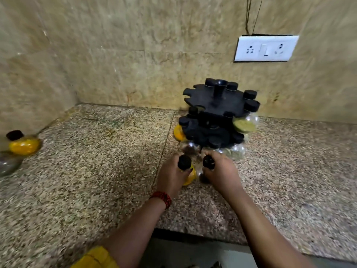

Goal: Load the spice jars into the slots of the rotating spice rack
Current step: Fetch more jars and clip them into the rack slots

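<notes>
Two jars are in the hands, just in front of the spice rack [219, 113] and low over the counter [96, 171]. Left hand [172, 177] is closed around a jar with yellow contents [190, 177], its black cap [184, 162] showing above the fingers. Right hand [222, 171] is closed around a second jar [202, 176] with darker contents, black cap [208, 161] likewise exposed. The two jars sit close side by side; whether they rest on the counter cannot be told.

Rack: black, two tiers on a central post, standing on the counter near the back wall [135, 55]. Several black-capped jars hang in slots on both tiers, among them one with green contents [244, 125] on the right side and one with orange contents [178, 133] on the left. Slots on the upper tier's left edge are open. The image is blurred around the lower tier, so the count there is uncertain.

Far left on the counter, well apart from the rack: a yellow-filled jar [24, 146] with a black cap, and a greyish jar [8, 164] beside it.

A red beaded band [162, 198] is on the left wrist. A white socket plate [265, 48] is on the wall above and right of the rack.
</notes>
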